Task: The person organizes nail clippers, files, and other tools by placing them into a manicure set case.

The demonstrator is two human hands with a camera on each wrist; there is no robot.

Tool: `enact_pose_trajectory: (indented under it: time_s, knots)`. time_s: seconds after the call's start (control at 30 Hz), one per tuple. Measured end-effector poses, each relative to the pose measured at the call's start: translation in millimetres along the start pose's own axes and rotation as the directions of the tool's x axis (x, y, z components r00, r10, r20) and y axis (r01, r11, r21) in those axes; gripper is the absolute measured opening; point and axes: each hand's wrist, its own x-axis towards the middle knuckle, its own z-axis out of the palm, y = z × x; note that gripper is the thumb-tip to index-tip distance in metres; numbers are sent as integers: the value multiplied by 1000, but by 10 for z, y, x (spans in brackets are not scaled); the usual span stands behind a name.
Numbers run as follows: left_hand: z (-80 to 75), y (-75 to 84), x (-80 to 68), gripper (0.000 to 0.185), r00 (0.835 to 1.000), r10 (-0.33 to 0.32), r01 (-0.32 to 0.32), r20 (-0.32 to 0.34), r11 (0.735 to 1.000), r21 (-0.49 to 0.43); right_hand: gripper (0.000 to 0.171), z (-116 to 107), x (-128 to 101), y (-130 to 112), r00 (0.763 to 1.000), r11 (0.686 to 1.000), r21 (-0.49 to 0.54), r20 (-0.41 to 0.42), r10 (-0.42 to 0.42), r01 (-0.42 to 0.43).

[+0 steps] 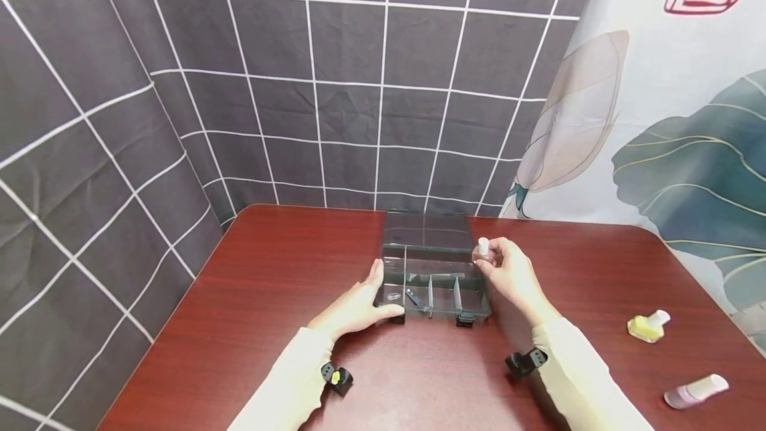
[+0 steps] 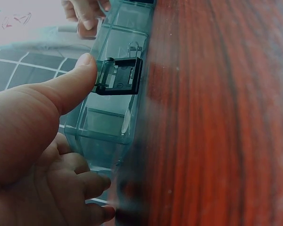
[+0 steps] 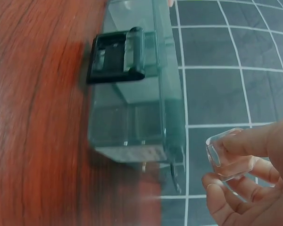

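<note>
**Clear plastic organiser box being filled**

Red-brown wooden table (image 1: 269, 271) carries an open, divided box (image 1: 432, 285). Left hand (image 1: 359, 308) steadies its 9 o'clock side, fingers straight. Right hand (image 1: 511, 275) pinches a small white-capped bottle (image 1: 483, 249) over the 3 o'clock edge. Judged step: placing; next, lowering into a free compartment. Only the left wrist view shows the thumb (image 2: 68, 82) touching a black latch (image 2: 119, 76).

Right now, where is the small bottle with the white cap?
In the head view, the right hand holds the small white-capped bottle above the right rear edge of the clear plastic organiser box.
</note>
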Motion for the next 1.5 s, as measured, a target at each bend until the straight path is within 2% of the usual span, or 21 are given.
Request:
enact_pose_trajectory:
  time_s: [0.27, 0.8, 1.0, 1.5]
  knots:
    - [-5, 3, 5, 98, 1000, -2, 2, 0, 1000, 8, 21, 93, 48, -103, 998, 999, -7, 52, -46, 46]
    - [13, -18, 32, 98, 1000, -9, 9, -2, 1000, 8, 16, 351, 117, -242, 986, 999, 8, 161, -39, 38]
    - [12, -14, 31, 97, 1000, -13, 14, -6, 1000, 8, 15, 471, 165, -238, 979, 995, -21, 183, -93, 98]
    - [7, -10, 25, 97, 1000, -15, 15, -3, 1000, -2, 11, 590, 224, -261, 959, 991, -73, 266, -93, 116]
